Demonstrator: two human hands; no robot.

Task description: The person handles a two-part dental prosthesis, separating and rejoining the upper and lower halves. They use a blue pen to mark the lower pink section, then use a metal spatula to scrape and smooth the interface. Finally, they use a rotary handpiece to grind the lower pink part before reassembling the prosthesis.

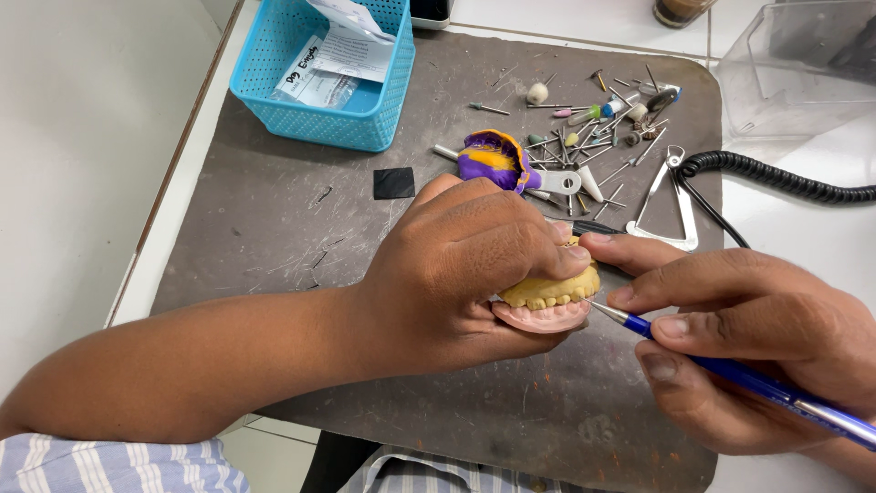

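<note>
Near the mat's (274, 228) front edge, left hand (456, 265) clamped around yellow dental cast (550, 290), pink wax rim below, teeth facing the right hand. Right hand (748, 338) pinched shut on blue-handled carving tool (730, 370); long axis runs lower right to upper left, tip touching the cast. Judgement: brace fingers against the cast, use light strokes.

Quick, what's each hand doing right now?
Left hand: closed around the yellow teeth model with its pink base.
Right hand: closed on the blue-handled tool, tip at the model.
</note>
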